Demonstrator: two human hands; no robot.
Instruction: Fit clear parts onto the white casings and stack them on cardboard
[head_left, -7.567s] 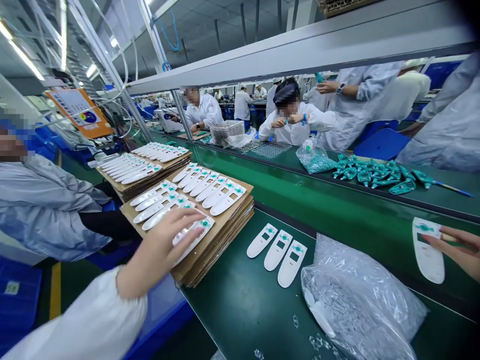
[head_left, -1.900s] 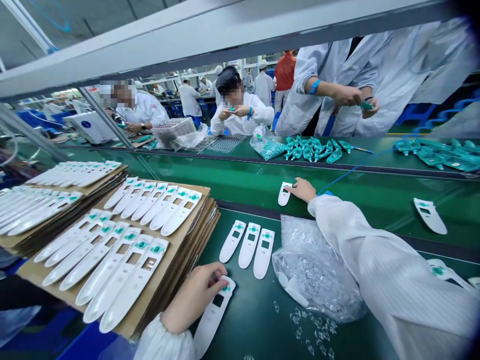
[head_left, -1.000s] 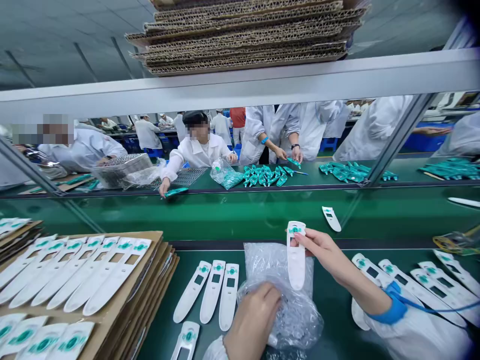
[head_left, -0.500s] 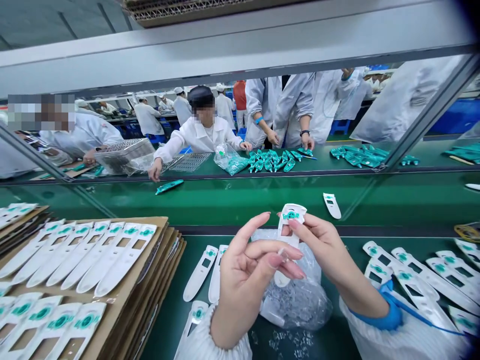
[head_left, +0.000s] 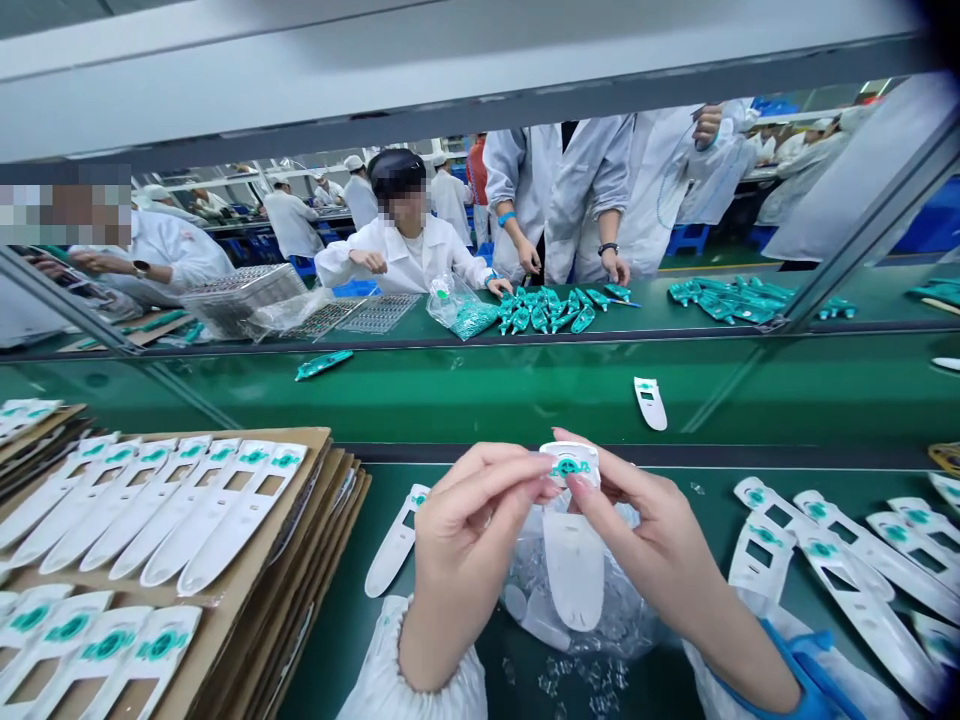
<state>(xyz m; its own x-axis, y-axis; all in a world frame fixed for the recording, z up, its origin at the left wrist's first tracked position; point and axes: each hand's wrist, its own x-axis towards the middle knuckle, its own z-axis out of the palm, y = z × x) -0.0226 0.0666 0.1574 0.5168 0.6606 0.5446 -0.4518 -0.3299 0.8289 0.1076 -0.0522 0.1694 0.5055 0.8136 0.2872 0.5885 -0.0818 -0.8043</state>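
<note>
Change: left hand (head_left: 469, 545) has risen to join right hand (head_left: 645, 545) at the white plastic casing (head_left: 574, 570).
Grip: both hands closed, fingertips pinching the casing's teal-marked top end.

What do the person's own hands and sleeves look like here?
The left hand and right hand are bare, with no gloves. The left sleeve is white with a gathered elastic cuff; the right sleeve is white, with a blue wrist strap and a thin blue cord.

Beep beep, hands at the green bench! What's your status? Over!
Left hand and right hand pinching a white plastic casing at its green-printed end. Clear plastic bag beneath it.
</note>
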